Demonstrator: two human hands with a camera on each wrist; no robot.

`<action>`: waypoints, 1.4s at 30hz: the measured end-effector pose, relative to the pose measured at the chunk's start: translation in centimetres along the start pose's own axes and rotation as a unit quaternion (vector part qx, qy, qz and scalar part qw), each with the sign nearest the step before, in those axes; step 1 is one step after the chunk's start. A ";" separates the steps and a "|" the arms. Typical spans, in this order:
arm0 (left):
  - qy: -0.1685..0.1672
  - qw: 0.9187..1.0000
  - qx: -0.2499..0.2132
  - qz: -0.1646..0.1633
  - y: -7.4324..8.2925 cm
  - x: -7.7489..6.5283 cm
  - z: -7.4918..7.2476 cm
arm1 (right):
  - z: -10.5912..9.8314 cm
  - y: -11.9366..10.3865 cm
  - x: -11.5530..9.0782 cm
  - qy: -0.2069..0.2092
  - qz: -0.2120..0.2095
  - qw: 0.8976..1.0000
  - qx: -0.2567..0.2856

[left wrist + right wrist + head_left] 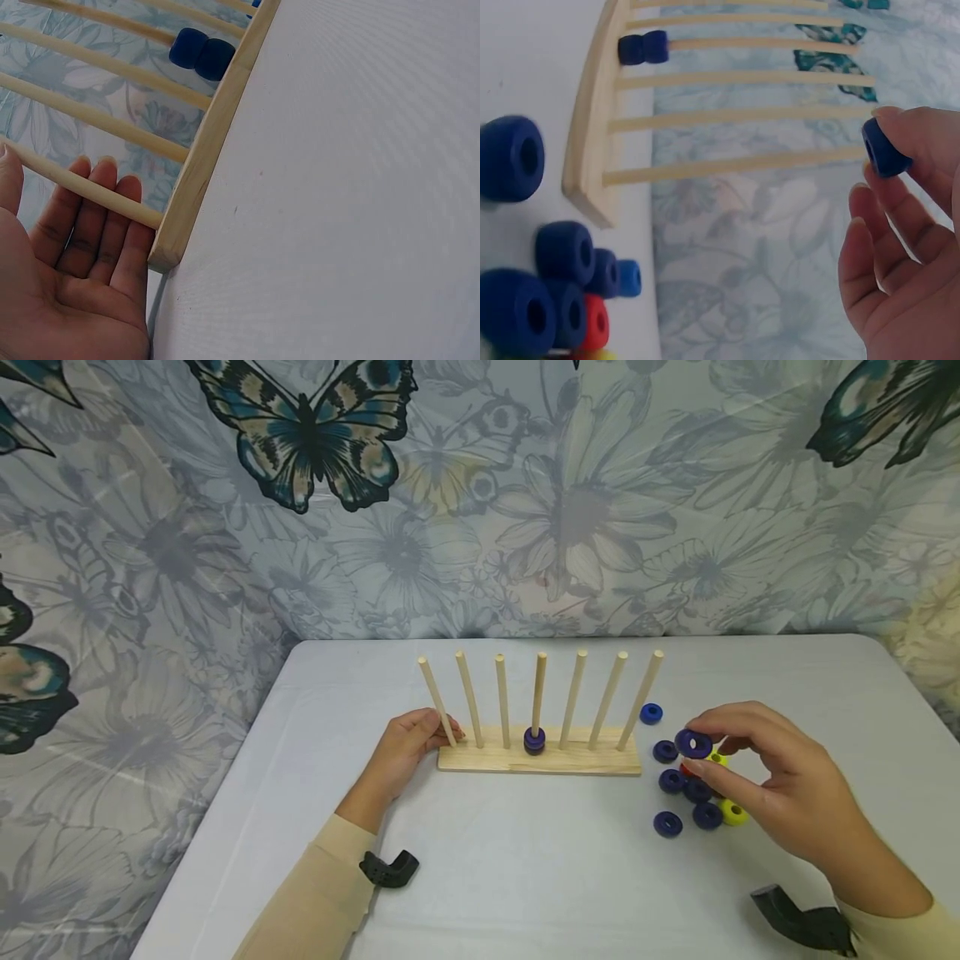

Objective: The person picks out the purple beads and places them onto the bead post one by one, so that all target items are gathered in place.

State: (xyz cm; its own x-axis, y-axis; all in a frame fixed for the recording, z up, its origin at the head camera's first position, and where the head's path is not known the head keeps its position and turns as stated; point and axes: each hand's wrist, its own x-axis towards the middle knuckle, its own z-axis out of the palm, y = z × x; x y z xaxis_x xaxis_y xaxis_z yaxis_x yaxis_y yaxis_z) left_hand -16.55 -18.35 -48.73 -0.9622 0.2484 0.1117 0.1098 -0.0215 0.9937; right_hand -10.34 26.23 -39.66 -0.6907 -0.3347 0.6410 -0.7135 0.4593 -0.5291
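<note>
Blue bead (886, 151) | pinched by right fingers (738, 720) | left fingers (82, 231) extended beside end peg (90, 188)

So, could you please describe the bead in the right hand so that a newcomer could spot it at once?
On the white table stands a wooden board with seven pegs. Past its right end, the right hand is near loose beads. The bead is dark blue like several others, but it alone is pinched and held up.
</note>
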 end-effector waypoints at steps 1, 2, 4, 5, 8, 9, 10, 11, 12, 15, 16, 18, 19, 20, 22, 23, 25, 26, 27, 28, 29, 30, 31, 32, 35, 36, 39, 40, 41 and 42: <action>-0.001 1.000 0.000 0.000 0.0 0.0 0.0 | 0.1 -0.2 0.2 0.003 -0.003 1.000 0.005; -0.001 1.000 0.001 0.000 0.0 0.0 0.0 | 0.3 -0.3 0.4 0.005 -0.006 1.000 0.010; -0.001 1.000 0.001 0.001 0.0 0.0 0.0 | 0.4 -0.8 0.8 0.002 -0.004 1.000 0.015; -0.001 1.000 0.000 0.001 -0.1 0.0 0.0 | 0.4 -1.0 1.0 -0.001 -0.001 1.000 0.013; 0.000 1.000 0.000 0.002 -0.1 0.0 0.0 | 0.5 -1.6 1.8 0.000 -0.007 1.000 0.019; 0.000 1.000 0.001 0.001 -0.1 0.0 0.0 | 0.6 -1.8 2.1 0.002 -0.011 1.000 0.020; 0.001 1.000 0.001 0.001 -0.1 0.0 0.0 | 0.7 -2.0 2.4 0.006 -0.019 0.999 0.025; 0.001 1.000 0.002 0.000 -0.1 0.0 0.0 | 0.8 -2.1 2.7 0.012 -0.031 0.999 0.032; 0.002 1.000 0.002 0.000 -0.1 0.0 -0.1 | 1.0 -2.2 3.1 0.018 -0.044 0.998 0.041; 0.002 1.000 0.003 0.000 -0.1 -0.1 -0.1 | 1.3 -2.8 4.0 0.027 -0.066 0.996 0.054; 0.002 1.000 0.002 0.000 -0.1 -0.1 -0.1 | 1.4 -3.0 4.3 0.029 -0.072 0.995 0.059; 0.001 1.000 0.002 0.001 -0.1 -0.1 -0.1 | 1.8 -3.5 4.9 0.035 -0.085 0.993 0.076; 0.001 1.000 0.002 0.001 -0.1 -0.1 -0.1 | 1.9 -3.7 5.2 0.037 -0.091 0.991 0.085; 0.002 1.000 0.001 0.000 -0.1 -0.1 -0.1 | 2.1 -3.9 5.4 0.040 -0.098 0.990 0.092; 0.002 1.000 0.001 0.000 -0.1 0.0 0.0 | 2.4 -4.2 5.9 0.043 -0.108 0.987 0.107; 0.002 1.000 0.002 0.001 -0.1 0.0 0.0 | 2.5 -4.3 6.1 0.041 -0.110 0.987 0.108; 0.003 1.000 0.003 0.000 -0.1 0.1 0.0 | 2.7 -4.6 6.5 0.036 -0.110 0.988 0.100; 0.004 1.000 0.004 0.000 -0.1 0.1 0.0 | 2.7 -4.7 6.7 0.032 -0.108 0.989 0.094; 0.004 1.000 0.004 0.000 -0.1 0.1 0.0 | 2.7 -4.8 6.9 0.027 -0.106 0.990 0.087; 0.004 1.000 0.004 -0.001 -0.1 0.1 0.0 | 2.7 -4.9 7.1 0.022 -0.103 0.991 0.078; 0.005 1.000 0.004 -0.001 -0.1 0.1 0.0 | 2.7 -5.0 7.3 0.017 -0.100 0.992 0.068; 0.005 1.000 0.003 -0.003 -0.1 0.1 0.0 | 2.7 -5.1 7.5 0.014 -0.100 0.993 0.064; 0.005 1.000 0.003 -0.003 -0.1 0.0 0.1 | 2.8 -5.1 7.8 0.012 -0.099 0.993 0.060; 0.005 1.000 0.003 -0.003 -0.1 0.0 0.1 | 2.8 -5.2 8.0 0.010 -0.099 0.994 0.054; 0.004 1.000 0.003 -0.002 -0.1 0.1 0.1 | 3.1 -5.4 8.7 0.008 -0.104 0.993 0.046; 0.004 1.000 0.004 -0.001 -0.1 0.1 0.1 | 3.2 -5.4 9.0 0.009 -0.107 0.993 0.047; 0.003 1.000 0.003 -0.001 -0.1 0.1 0.1 | 3.6 -5.5 9.5 0.016 -0.114 0.992 0.055; 0.002 1.000 0.002 -0.001 -0.1 0.1 0.1 | 3.7 -5.5 9.7 0.019 -0.115 0.992 0.058; 0.002 1.000 0.001 0.000 -0.1 0.1 0.0 | 3.8 -5.5 9.8 0.021 -0.116 0.991 0.060; 0.002 1.000 0.000 0.000 -0.1 0.1 0.0 | 3.9 -5.5 9.9 0.023 -0.117 0.991 0.062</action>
State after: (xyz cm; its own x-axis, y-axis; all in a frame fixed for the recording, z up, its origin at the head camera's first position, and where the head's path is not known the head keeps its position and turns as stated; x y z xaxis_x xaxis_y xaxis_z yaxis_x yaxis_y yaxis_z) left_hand -16.65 -18.29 -48.86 -0.9631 0.2452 0.1108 0.1090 -0.0210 0.9938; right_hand -13.66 17.20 -32.54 -0.4999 -0.3820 0.7773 -0.8649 0.2672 -0.4249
